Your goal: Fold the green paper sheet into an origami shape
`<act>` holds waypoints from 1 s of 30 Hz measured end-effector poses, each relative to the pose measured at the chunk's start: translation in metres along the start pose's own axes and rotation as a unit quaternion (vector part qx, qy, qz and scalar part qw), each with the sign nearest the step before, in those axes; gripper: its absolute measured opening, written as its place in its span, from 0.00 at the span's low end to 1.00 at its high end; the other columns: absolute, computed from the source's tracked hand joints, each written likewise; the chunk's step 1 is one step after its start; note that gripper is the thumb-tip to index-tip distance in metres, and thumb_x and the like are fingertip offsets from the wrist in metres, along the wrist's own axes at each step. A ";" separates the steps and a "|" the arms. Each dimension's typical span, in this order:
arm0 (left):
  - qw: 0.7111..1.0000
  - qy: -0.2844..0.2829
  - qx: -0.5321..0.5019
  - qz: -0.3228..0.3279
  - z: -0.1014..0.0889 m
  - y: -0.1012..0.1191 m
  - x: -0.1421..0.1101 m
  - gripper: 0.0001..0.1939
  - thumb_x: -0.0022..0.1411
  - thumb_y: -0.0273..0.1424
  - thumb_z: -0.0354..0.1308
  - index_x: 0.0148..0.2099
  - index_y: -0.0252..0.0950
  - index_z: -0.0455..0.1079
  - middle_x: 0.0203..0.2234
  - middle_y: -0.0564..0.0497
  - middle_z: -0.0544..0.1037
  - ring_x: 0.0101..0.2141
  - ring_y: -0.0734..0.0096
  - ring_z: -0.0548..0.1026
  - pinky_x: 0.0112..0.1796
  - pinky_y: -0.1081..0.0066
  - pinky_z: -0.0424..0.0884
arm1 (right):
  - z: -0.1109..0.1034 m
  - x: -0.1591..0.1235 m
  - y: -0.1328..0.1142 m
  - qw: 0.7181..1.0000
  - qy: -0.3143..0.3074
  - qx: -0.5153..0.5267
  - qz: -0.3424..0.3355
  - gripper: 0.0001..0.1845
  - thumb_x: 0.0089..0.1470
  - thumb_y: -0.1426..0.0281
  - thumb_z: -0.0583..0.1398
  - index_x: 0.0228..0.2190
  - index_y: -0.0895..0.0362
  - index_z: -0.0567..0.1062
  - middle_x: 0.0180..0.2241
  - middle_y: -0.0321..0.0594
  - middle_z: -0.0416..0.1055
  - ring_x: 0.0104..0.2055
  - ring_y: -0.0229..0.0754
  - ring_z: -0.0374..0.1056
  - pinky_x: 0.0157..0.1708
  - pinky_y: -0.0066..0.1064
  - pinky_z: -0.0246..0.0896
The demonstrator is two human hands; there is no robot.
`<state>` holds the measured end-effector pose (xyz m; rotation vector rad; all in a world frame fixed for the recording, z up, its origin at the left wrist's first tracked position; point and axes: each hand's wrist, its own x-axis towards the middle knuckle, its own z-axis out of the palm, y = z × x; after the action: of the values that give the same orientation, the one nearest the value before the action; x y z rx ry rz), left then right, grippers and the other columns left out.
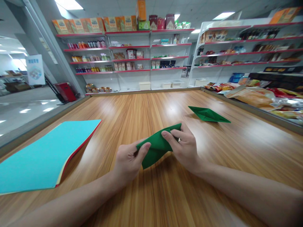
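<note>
Between my two hands, above the middle of the table, is a folded piece of green paper (157,146). My left hand (131,157) pinches its left end, thumb on the near face and fingers behind. My right hand (183,145) grips the right part, with the thumb pressed on the upper fold and fingers bent around the edge. The paper tilts up to the right, and a loose flap hangs at its lower left. Farther off to the right, a second folded green paper piece (208,114), long and pointed at both ends, lies on the table.
A stack of coloured paper (52,151), light blue on top with yellow and red edges below, lies at the left of the wooden table (132,110). Packaged snacks (255,96) are heaped beyond the right edge. Stocked shelves (127,45) stand behind the far edge.
</note>
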<state>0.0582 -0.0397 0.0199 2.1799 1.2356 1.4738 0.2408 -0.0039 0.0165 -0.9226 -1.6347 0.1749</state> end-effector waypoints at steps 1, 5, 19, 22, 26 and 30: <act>1.000 -0.001 -0.001 0.002 0.000 0.000 0.000 0.16 0.65 0.33 0.52 0.40 0.29 0.79 0.20 0.51 0.78 0.18 0.74 0.73 0.19 0.79 0.67 | 0.000 0.000 0.000 1.000 -0.001 0.000 -0.001 0.24 0.56 0.67 0.60 0.13 0.58 0.61 0.23 0.35 0.54 0.26 0.35 0.55 0.26 0.31 0.51; 1.000 -0.001 -0.008 0.008 0.002 0.002 0.000 0.16 0.65 0.32 0.52 0.42 0.28 0.79 0.19 0.51 0.78 0.18 0.74 0.73 0.19 0.79 0.67 | -0.001 0.000 -0.001 1.000 0.002 0.003 0.000 0.23 0.55 0.66 0.61 0.13 0.58 0.62 0.24 0.35 0.55 0.26 0.35 0.55 0.25 0.31 0.51; 1.000 0.008 -0.004 -0.006 0.008 0.000 -0.002 0.15 0.66 0.32 0.52 0.39 0.32 0.79 0.17 0.55 0.73 0.17 0.77 0.68 0.19 0.80 0.64 | -0.003 -0.002 0.004 1.000 -0.006 0.012 0.023 0.23 0.56 0.66 0.60 0.13 0.58 0.64 0.24 0.35 0.55 0.26 0.35 0.56 0.25 0.31 0.51; 1.000 -0.001 -0.015 -0.018 0.010 0.001 -0.002 0.17 0.66 0.32 0.50 0.34 0.31 0.78 0.16 0.55 0.69 0.17 0.78 0.65 0.18 0.80 0.61 | -0.003 -0.002 0.004 0.999 -0.008 0.017 0.029 0.23 0.57 0.66 0.60 0.13 0.58 0.64 0.24 0.35 0.54 0.26 0.35 0.56 0.26 0.31 0.51; 0.999 0.005 -0.027 -0.020 0.011 0.002 -0.002 0.24 0.68 0.31 0.45 0.22 0.31 0.71 0.13 0.56 0.62 0.14 0.79 0.60 0.16 0.78 0.55 | -0.002 -0.002 0.005 0.999 -0.014 0.018 0.030 0.23 0.57 0.66 0.60 0.14 0.58 0.65 0.24 0.35 0.55 0.27 0.36 0.56 0.26 0.31 0.52; 0.999 -0.025 -0.044 -0.012 0.009 0.003 -0.002 0.23 0.69 0.30 0.41 0.30 0.30 0.75 0.14 0.54 0.64 0.16 0.77 0.62 0.18 0.77 0.57 | -0.004 -0.001 0.006 0.999 -0.011 0.020 0.024 0.22 0.57 0.66 0.60 0.14 0.58 0.66 0.24 0.35 0.55 0.27 0.36 0.57 0.26 0.31 0.52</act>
<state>0.0669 -0.0408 0.0160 2.1247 1.1547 1.4285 0.2473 -0.0024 0.0139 -0.9331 -1.6244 0.2501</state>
